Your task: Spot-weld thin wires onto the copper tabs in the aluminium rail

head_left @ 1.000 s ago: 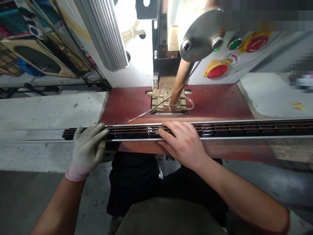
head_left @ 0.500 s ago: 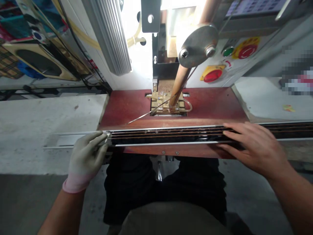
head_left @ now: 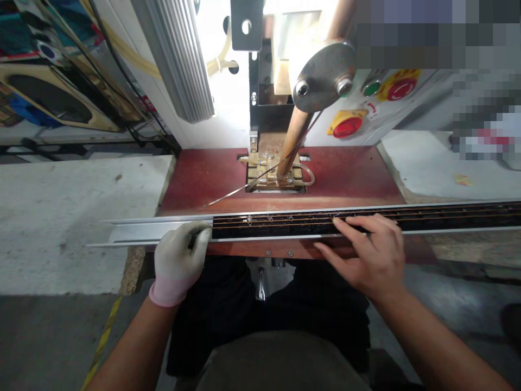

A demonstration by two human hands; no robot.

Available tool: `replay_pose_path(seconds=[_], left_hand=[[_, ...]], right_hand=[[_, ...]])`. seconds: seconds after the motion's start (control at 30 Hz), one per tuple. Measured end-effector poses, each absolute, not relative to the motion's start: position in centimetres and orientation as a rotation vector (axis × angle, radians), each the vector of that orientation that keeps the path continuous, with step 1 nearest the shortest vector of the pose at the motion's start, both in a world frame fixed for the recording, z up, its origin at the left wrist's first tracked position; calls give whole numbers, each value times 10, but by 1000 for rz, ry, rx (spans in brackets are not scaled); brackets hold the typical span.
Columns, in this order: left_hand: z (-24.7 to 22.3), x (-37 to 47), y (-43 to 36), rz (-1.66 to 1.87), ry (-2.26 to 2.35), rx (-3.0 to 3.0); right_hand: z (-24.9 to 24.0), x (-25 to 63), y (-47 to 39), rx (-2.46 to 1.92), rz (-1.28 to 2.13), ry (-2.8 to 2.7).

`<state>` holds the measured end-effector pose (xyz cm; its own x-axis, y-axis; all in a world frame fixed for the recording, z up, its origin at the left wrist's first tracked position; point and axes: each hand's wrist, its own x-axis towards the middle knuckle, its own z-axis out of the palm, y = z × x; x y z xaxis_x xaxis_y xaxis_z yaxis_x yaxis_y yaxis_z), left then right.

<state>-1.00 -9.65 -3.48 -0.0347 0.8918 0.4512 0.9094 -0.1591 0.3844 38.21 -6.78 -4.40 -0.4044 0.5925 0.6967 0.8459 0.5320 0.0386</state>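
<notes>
A long metal channel [head_left: 142,232] lies across the front of the red work surface [head_left: 342,168]. Inside it runs a dark strip [head_left: 301,224] with thin copper-coloured lines along its length. My left hand [head_left: 181,255], in a white glove with a pink cuff, has its fingers closed at the strip's left end; the fingertips hide what they pinch. Bare and with fingers spread, my right hand [head_left: 368,250] touches the strip and the channel's near edge, right of the middle.
Behind the channel stands a machine with a brass-coloured block [head_left: 277,171], a slanting rod [head_left: 295,138] and a thin wire. A red knob [head_left: 347,127] and a red button [head_left: 402,89] sit on its panel. White boards [head_left: 81,217] flank the red surface.
Both hands have moved along the channel: my left hand to the right, my right hand to the left. The strip's left end now lies further right, and more bare channel shows.
</notes>
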Motion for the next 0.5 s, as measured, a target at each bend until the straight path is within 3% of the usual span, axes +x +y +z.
replay_pose_path(seconds=[0.2,0.5], left_hand=[[-30,-5,-94,-928,-2092,-2199],[-25,-5,-91,-833,-2074,-2239]], right_hand=[[-37,311,-76,-1130,-378,-2163],[-14,294,-78,-1161,-405,-2347]])
